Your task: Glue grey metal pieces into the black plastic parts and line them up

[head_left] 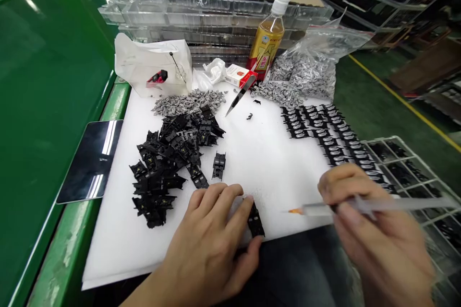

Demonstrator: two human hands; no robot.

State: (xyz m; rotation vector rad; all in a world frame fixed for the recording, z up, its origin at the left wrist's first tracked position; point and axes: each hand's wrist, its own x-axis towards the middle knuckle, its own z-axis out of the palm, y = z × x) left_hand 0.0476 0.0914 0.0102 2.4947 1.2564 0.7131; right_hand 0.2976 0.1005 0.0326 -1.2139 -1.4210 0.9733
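My left hand [205,244] rests on a white foam sheet [122,259], with its fingertips and thumb gripping a small black plastic part [255,219] at its right side. My right hand [374,220], blurred by motion, holds a clear syringe [374,206] with an orange tip, which points left over the foam and touches nothing visible. A loose pile of black plastic parts [169,158] lies left of centre on the sheet. Neat rows of similar parts [317,129] run along the right side, above my right hand.
A craft knife [241,94], grey metal clips [189,102], a bag of clips [306,74], a bottle [268,38] and a white box [153,67] stand beyond the parts. Stacked clear trays [216,12] rise behind them. A wire rack [403,172] lies at right; a tablet [91,160] lies at left on the green bench edge.
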